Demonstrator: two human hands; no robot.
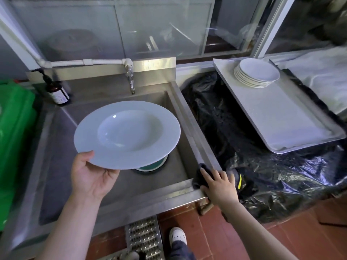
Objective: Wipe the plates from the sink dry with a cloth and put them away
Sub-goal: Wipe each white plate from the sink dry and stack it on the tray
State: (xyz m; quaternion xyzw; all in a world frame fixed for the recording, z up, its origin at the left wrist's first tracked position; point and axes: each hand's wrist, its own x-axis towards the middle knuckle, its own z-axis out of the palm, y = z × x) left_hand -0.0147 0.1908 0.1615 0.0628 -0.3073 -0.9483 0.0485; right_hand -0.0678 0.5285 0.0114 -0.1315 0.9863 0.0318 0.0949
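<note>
Left hand (pixel 90 177) grips deep plate (pixel 127 134) by its 7 o'clock rim, level over sink (pixel 189 117), face up for wiping. Right hand (pixel 219 186), fingers (pixel 206 175) flat, pressing dark cloth (pixel 199 175) at sink's 4 o'clock corner, likely collecting it. Dried stack (pixel 257 76) on tray (pixel 281 119) at 2 o'clock.

A commercial kitchen's dishwashing area. At frame centre, a deep stainless-steel sink (pixel 180 113) with a wall-fed tap (pixel 130 79); upper right, stacked white plates (pixel 256 75) on a large metal tray (pixel 281 117); along the bottom, red floor tiles (pixel 210 233) and a metal drain grate (pixel 143 239).
</note>
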